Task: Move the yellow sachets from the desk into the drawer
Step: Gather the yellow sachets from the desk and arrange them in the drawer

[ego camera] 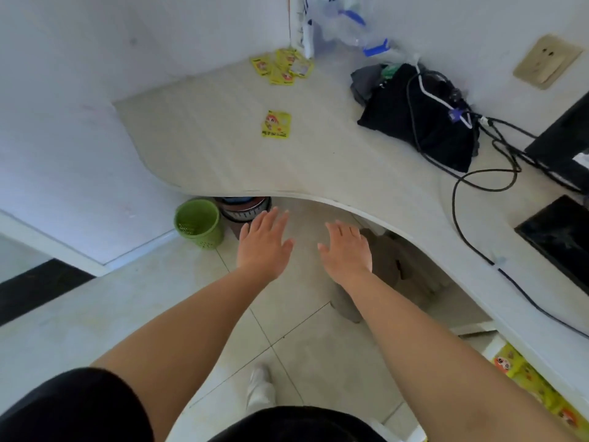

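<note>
A: Both hands flat, fingers spread, holding nothing: left hand (264,247) and right hand (347,250) hover below the desk (207,148) edge.

B: Sachets? One yellow sachet (276,124) at 12 o'clock, a pile (283,67) beyond; more in the drawer (538,387) at 4 o'clock.

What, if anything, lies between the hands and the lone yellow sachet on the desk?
Nothing visible. Both the left hand and the right hand hover open in front of the desk edge, and only bare desktop separates them from the single sachet. The black bag and cables sit off to the right.
</note>
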